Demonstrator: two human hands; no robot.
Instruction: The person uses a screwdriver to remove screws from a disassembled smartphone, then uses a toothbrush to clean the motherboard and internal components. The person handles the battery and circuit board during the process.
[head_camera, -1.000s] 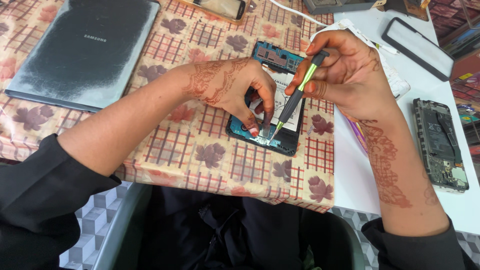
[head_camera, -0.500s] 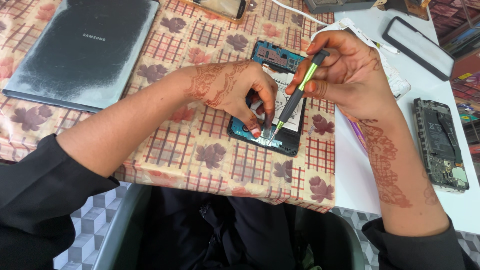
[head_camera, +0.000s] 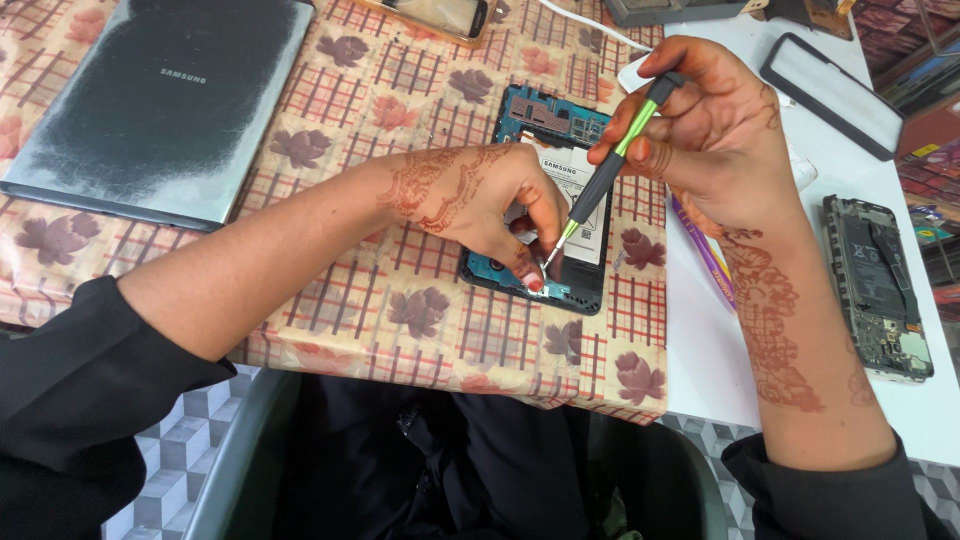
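Note:
An opened phone (head_camera: 557, 140) with its back cover off lies on the patterned tablecloth (head_camera: 420, 90), showing a blue circuit board and a white battery. My left hand (head_camera: 480, 205) rests on the phone's lower left part, fingertips pressing near its bottom edge. My right hand (head_camera: 715, 125) holds a green-and-black screwdriver (head_camera: 608, 170) slanted downward. Its metal tip touches the phone's lower end beside my left fingertips.
A dark tablet (head_camera: 160, 100) lies face down at the far left. Another opened phone (head_camera: 880, 285) sits on the white table (head_camera: 690, 370) at right. A black-framed screen (head_camera: 830, 90) lies at the far right, a further device (head_camera: 440, 15) at the top edge.
The screwdriver tip has stayed at the phone's lower end; both hands shifted only slightly.

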